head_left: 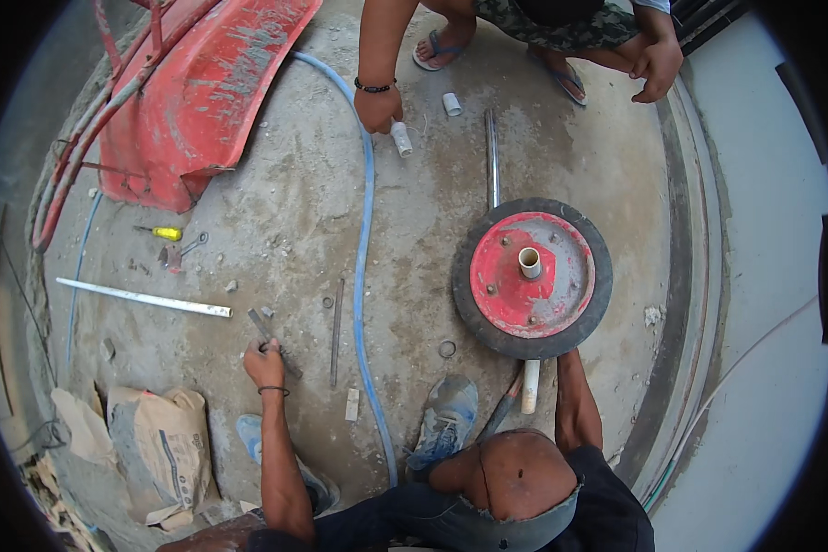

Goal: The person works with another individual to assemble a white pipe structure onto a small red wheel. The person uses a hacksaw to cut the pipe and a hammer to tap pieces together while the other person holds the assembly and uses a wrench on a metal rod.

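Note:
My left hand [265, 363] rests on the concrete ground, its fingers closed on a dark flat metal bar [256, 320] that lies slanted there. My right forearm reaches to the near edge of a wheel [532, 276] lying flat, with a black tyre, a red hub and a short white tube standing in its centre. My right hand [564, 357] is at the tyre's rim and mostly hidden by it. Beside that arm lie a white pipe piece [530, 386] and a dark tool handle [501, 412].
Another person crouches at the top, one hand [377, 108] holding a white pipe stub [401, 139]. A red wheelbarrow tray [198, 92] lies upper left. A blue hose [362, 276], a white bar [143, 298], a thin rod [337, 331], a yellow screwdriver [164, 234], a spanner [193, 244] and cement bags [156, 446] are around.

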